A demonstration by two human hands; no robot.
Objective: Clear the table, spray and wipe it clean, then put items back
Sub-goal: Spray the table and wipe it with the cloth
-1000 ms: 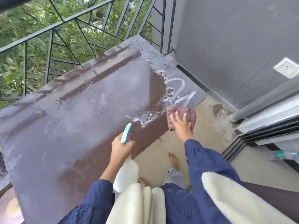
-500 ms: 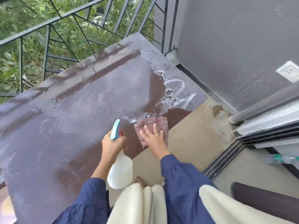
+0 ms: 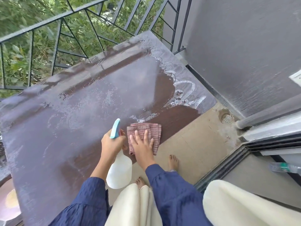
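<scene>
Brown table (image 3: 73, 128), glossy under a wet film and streaked with white foam (image 3: 190, 83); woven checked cloth (image 3: 146, 128); milky plastic spray bottle (image 3: 119, 172) with smooth blue trigger (image 3: 115, 128); matt dark metal railing (image 3: 48, 22); rough grey plastered wall (image 3: 244, 54)

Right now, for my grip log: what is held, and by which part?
Left hand holds the bottle by its neck; right hand presses flat on the cloth.

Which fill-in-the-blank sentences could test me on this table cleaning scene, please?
1. The left hand grips a white spray ____ with a blue trigger.
2. The right hand presses a checked ____ flat on the table.
3. Behind the table stands a dark metal ____.
Missing words: bottle; cloth; railing.
</scene>
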